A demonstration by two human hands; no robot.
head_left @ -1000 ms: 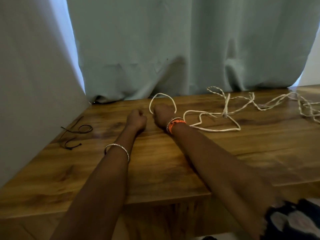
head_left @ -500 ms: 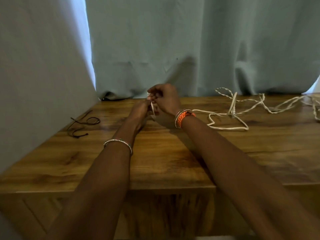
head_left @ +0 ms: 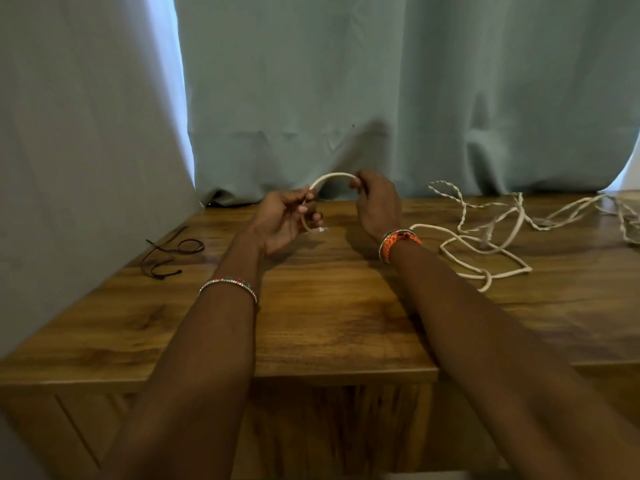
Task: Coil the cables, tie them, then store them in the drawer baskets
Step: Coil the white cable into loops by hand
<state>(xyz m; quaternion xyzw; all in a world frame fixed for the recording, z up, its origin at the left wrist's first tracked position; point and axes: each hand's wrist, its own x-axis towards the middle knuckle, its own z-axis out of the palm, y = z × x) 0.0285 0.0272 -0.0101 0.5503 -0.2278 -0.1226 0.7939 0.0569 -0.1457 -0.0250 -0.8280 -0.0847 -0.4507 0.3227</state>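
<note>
- Head view, wooden tabletop (head_left: 329,323): warm brown grain, seen from its front edge; pale teal curtains (head_left: 381,91) are hung along its far edge and left side.
- White cable (head_left: 485,249): a long cord, mostly uncoiled. Loose loops are laid on the tabletop right of centre, and twisted strands are trailed toward the far right corner. One end is raised above the tabletop near the far edge, bent into a short arch between the two hands.
- Left hand (head_left: 282,220): held just above the tabletop, palm turned partly up, fingers curled; the left foot of the arch is pinched between thumb and fingertips, with a short tail curved below the fingers. A beaded bangle (head_left: 228,287) is worn on the left forearm.
- Right hand (head_left: 377,206): held beside the left, back toward the camera; the right foot of the arch is gripped between thumb and fingers. Orange bangles (head_left: 398,242) are worn at the wrist, and the cable is run behind that wrist to the loops.
- Black cord (head_left: 173,251): thin, loosely looped, laid near the left edge of the tabletop, well apart from both hands.
</note>
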